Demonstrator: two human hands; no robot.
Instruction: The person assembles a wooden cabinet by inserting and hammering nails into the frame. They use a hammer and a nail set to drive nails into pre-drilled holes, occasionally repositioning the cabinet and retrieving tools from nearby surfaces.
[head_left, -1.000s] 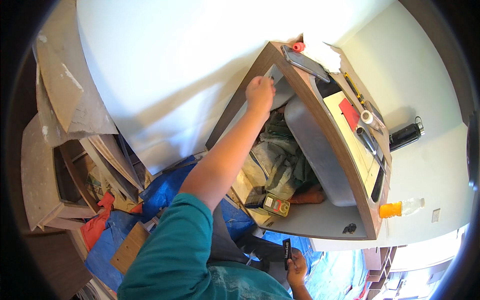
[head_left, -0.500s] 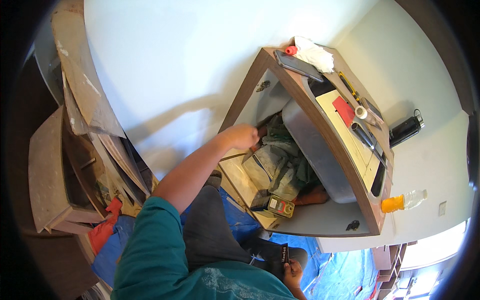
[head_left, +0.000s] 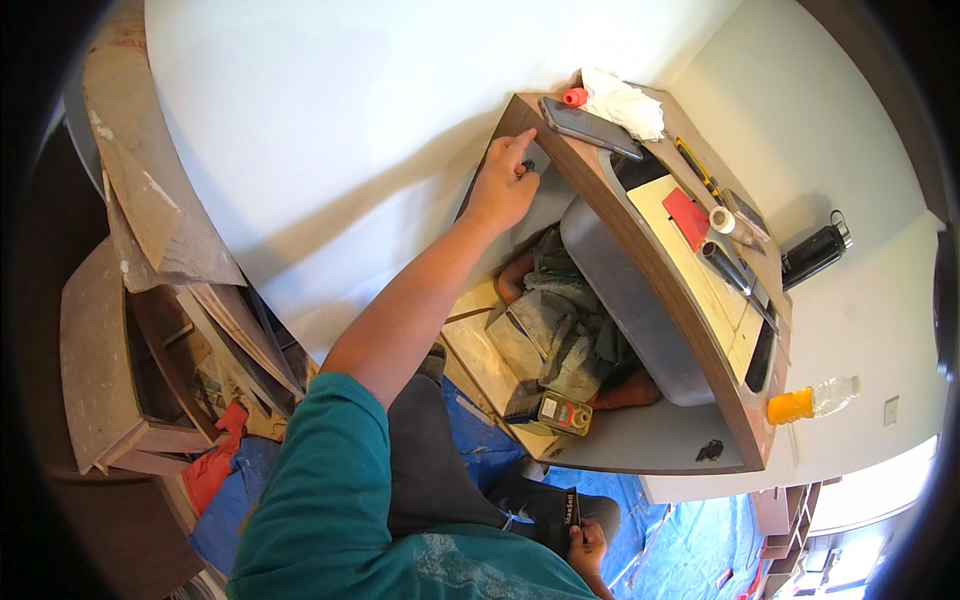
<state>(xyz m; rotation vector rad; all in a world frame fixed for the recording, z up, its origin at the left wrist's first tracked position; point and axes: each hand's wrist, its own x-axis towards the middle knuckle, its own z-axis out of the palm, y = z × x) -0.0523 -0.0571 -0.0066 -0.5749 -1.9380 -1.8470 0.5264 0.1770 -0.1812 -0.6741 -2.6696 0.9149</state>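
Note:
My left hand [head_left: 503, 188] is raised to the upper left corner of the wooden cabinet [head_left: 640, 240], its index finger stretched out to the front edge and its thumb apart. I see nothing held in it. A dark hinge [head_left: 525, 168] shows beside its fingers. My right hand [head_left: 588, 548] rests low by my knee, closed on a small flat black packet [head_left: 571, 508] with pale lettering. Under the grey basin [head_left: 625, 300] in the cabinet lies dusty grey-green cloth [head_left: 570, 320], with arm-like brown shapes at both sides; apparently a person, partly hidden. A rectangular metal can [head_left: 563, 412] stands at the opening.
On top lie a phone [head_left: 592, 128], white cloth [head_left: 622, 104], a yellow cutter [head_left: 697, 166], a red card [head_left: 686, 218] and a dark-handled tool [head_left: 728, 268]. A black bottle [head_left: 815, 252] and an orange-filled bottle [head_left: 812, 400] stand beyond. Wooden boards [head_left: 160, 180] lean at left; blue sheeting [head_left: 690, 545] covers the floor.
My left hand has risen from the cabinet's lower opening to its top left corner, with the index finger now extended. My right hand keeps hold of the black packet. The view has shifted slightly.

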